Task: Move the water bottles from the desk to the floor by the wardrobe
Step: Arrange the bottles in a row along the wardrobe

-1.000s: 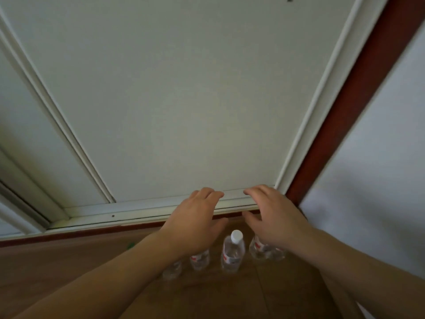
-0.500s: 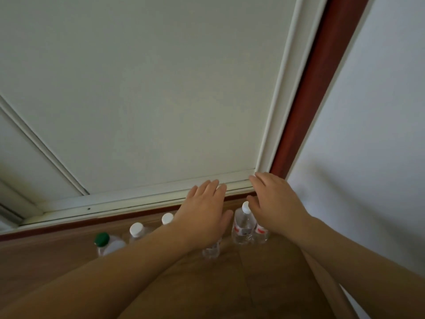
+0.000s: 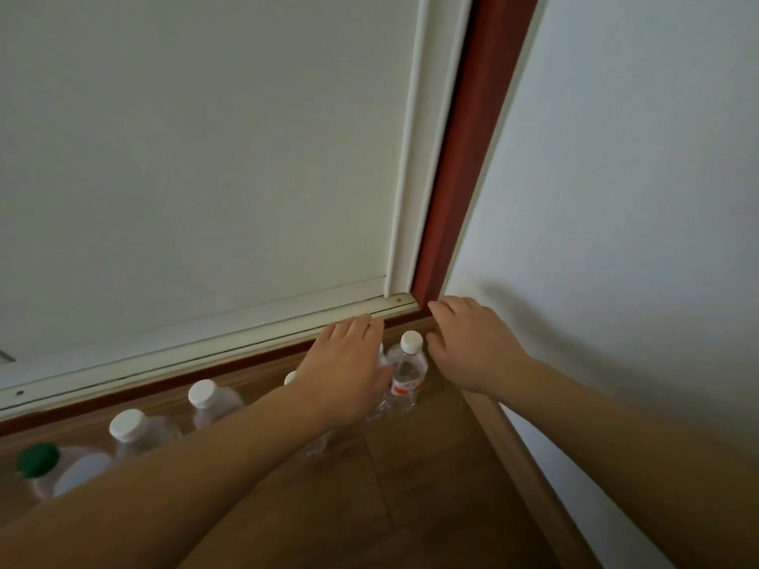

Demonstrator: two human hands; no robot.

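Observation:
Several clear water bottles stand in a row on the wooden floor (image 3: 431,478) along the white wardrobe door (image 3: 205,158). A small white-capped bottle with a red label (image 3: 406,373) stands upright in the corner, between my hands. My left hand (image 3: 349,375) hovers palm down over the bottles just left of it and hides them. My right hand (image 3: 472,347) is spread just right of the corner bottle, not gripping it. Further left stand two larger white-capped bottles (image 3: 205,398) (image 3: 135,429) and a green-capped one (image 3: 49,470).
A red-brown frame (image 3: 456,158) runs up the wardrobe's right edge. A white wall (image 3: 616,199) with a wooden skirting board (image 3: 521,462) closes off the right side. The sliding-door track (image 3: 205,347) runs along the floor behind the bottles.
The view has swung left and down, bringing more bottles into sight on the left. Both hands have drifted toward the corner, staying flat above the bottles.

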